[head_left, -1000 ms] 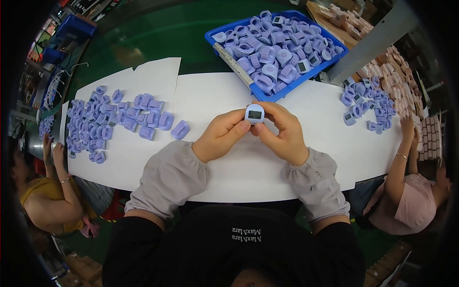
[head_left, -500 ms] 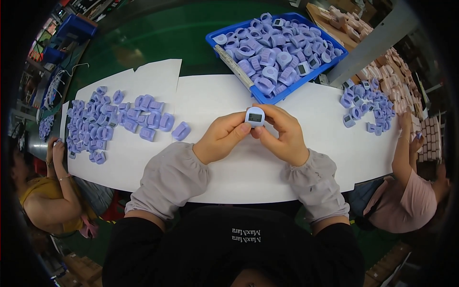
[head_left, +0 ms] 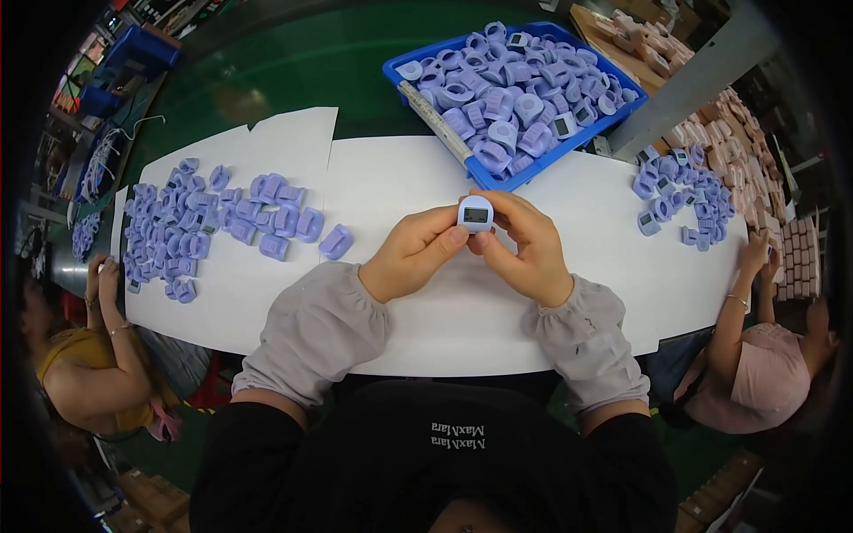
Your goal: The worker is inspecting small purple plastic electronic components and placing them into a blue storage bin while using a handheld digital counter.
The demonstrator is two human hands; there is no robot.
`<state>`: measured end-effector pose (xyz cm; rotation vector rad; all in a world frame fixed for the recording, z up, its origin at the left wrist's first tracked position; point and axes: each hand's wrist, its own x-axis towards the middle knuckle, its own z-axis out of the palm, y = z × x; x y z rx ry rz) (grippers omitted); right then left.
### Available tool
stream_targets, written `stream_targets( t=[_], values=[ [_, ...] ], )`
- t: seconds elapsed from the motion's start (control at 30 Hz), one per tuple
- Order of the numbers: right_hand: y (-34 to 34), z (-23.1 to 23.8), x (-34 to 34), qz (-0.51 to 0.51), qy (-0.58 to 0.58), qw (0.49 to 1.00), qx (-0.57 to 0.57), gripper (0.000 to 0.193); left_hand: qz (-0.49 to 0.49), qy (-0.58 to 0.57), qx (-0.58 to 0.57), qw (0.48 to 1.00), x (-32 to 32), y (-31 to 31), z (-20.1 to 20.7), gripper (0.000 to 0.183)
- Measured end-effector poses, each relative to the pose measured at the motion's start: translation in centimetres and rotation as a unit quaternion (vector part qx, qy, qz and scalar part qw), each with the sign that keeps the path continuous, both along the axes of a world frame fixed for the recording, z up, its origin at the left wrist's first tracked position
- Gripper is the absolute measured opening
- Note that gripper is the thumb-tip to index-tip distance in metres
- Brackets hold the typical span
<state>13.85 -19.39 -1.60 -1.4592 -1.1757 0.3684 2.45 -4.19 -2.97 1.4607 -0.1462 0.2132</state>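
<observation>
Between my two hands is a small lilac ring-shaped counter [head_left: 475,214] with a grey display facing up. The fingers of my left hand [head_left: 415,251] close on its left side, the thumb at its lower edge. My right hand [head_left: 526,250] grips the same device from the right, thumb below it and index finger behind. Both hands hang above the white sheet [head_left: 444,320] on the table. Nearest to my left hand lies a single lilac counter [head_left: 336,242], at the right end of a loose pile of such counters [head_left: 182,222].
A blue tray [head_left: 582,142] heaped with lilac counters stands at the far side, beside a grey post [head_left: 693,84]. Another lilac heap [head_left: 706,209] lies at right. People sit at both sides, one in yellow [head_left: 93,382], one in pink [head_left: 769,382].
The counter has shifted very slightly right in my hands, and the marks on its display differ. The person at right has lowered their arms toward the table edge.
</observation>
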Motion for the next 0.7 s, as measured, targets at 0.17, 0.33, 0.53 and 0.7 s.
stream_targets(
  t=[0.17,0.33,0.53,0.7],
  values=[
    [0.21,-0.24,0.0,-0.019,0.031,0.999,0.034,0.039,-0.005,-0.001,-0.001,1.0,-0.01,-0.01,0.1,0.031],
    [-0.16,0.11,0.28,0.029,0.051,0.998,0.009,0.04,-0.011,-0.001,0.004,1.0,-0.06,0.13,0.03,0.033],
    [0.17,-0.5,-0.24,-0.024,-0.016,1.0,0.004,0.045,-0.004,0.01,-0.016,1.0,-0.01,0.06,-0.16,0.036],
    [0.21,-0.13,-0.13,-0.039,-0.057,0.997,0.015,0.046,-0.024,0.025,0.0,0.999,-0.08,0.19,-0.02,0.036]
  ],
)
